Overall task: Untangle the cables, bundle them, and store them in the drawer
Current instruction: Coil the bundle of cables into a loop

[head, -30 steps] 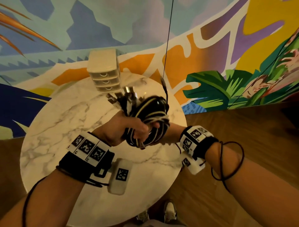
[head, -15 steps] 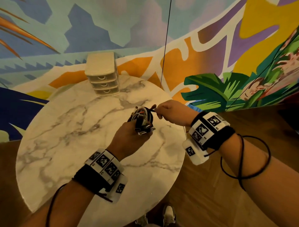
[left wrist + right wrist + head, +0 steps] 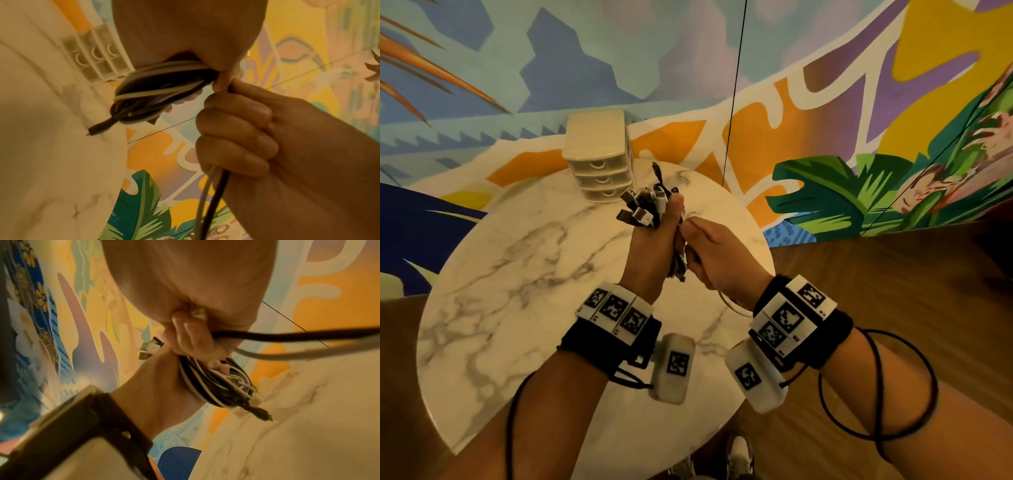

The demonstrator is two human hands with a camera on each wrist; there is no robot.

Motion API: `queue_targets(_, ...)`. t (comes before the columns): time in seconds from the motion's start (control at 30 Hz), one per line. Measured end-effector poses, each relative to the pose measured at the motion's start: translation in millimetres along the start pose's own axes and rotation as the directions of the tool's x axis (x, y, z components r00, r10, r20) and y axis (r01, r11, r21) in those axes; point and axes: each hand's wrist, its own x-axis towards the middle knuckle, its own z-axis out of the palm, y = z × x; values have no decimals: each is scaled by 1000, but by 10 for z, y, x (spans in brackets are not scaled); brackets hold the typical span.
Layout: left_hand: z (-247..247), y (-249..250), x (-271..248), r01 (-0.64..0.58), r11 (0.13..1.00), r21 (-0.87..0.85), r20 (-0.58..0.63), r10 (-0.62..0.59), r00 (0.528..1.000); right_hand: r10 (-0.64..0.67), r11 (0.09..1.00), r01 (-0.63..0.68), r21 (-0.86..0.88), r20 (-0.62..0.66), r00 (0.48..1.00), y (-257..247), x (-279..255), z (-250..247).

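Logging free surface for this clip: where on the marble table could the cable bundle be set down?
Bare marble table spans the left and near side, bordered by its rim. Crowded: the far edge with the drawer unit, and above the centre, where both hands hold the cable bundle.

Two hands (image 3: 654,246), one drawer unit (image 3: 599,161), three drawers; cables (image 3: 156,91) uncountable, perhaps several.

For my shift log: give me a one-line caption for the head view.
Left hand grips a cable bundle above the marble table while right hand pulls loose strands; drawers closed.
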Motion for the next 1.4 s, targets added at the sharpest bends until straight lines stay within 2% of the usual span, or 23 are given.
queue_targets(0.13, -50, -20, 67, 99, 992, -76, -13, -100, 995, -27, 998, 30, -60, 46, 999, 74, -80, 61)
queue_targets(0.23, -117, -32, 73, 214, 966, -144, 104, -200, 974, -15, 993, 32, -115, 147, 989, 132, -164, 126)
queue_targets(0.4, -149, 19, -25, 282, 935, -217, 251, -225, 941, -52, 998, 41, 48, 246, 968, 286, -254, 173)
queue_targets(0.47, -165, 41, -17, 306, 894, -327, 291, -213, 933, -25, 990, -13, 137, 268, 963, 418, -287, 226)
queue_targets(0.57, -228, 99, 29, 325, 816, -478, 365, -153, 919, 154, 918, -274, 287, 377, 913, 703, -304, 296)
queue_targets(0.63, -316, 139, 58, 350, 786, -510, 491, -68, 869, 291, 871, -416, 263, 405, 867, 936, -271, 244)
queue_targets(0.7, -397, 169, 49, 369, 817, -443, 639, -1, 770, 376, 857, -471, 209, 372, 849, 1139, -196, 91)
queue_targets(0.77, -480, 115, 32, 360, 890, -280, 731, -46, 681, 418, 861, -483, 157, 320, 850, 1195, -81, -139)
queue_targets(0.8, -505, 100, 5, 320, 931, -176, 740, -90, 667, 427, 873, -474, 115, 290, 857, 1163, -11, -251)
queue_targets(0.87, -510, 76, -83, 196, 979, 59, 712, -178, 679, 432, 897, -441, -12, 224, 873, 1049, 130, -430)
queue_targets(0.9, -477, 106, -144, 121, 976, 183, 684, -215, 697, 431, 902, -425, -78, 198, 880, 977, 195, -497)
queue_targets(0.97, -406, 172, -222, 20, 920, 392, 595, -271, 757, 414, 904, -386, -181, 150, 898, 824, 288, -587)
queue_targets(1.03, -393, 130, -213, -12, 864, 503, 560, -316, 766, 378, 907, -340, -248, 123, 918, 670, 338, -643)
queue_targets(1.1, -391, 68, -195, -61, 815, 577, 551, -333, 765, 350, 902, -301, -309, 116, 929, 541, 357, -663)
queue_targets(1.2, -422, 14, -183, -125, 796, 592, 522, -260, 813, 342, 883, -286, -371, 92, 935, 465, 359, -653)
queue_targets(1.27, -387, -9, -207, -210, 786, 582, 555, -195, 809, 332, 881, -285, -378, 64, 941, 449, 349, -656)
queue_targets(1.33, -367, -20, -257, -322, 729, 605, 599, -150, 787, 296, 881, -246, -405, 64, 953, 424, 336, -665)
queue_targets(1.4, -400, -108, -227, -361, 691, 627, 578, -102, 810, 253, 867, -184, -462, 92, 963, 361, 318, -630)
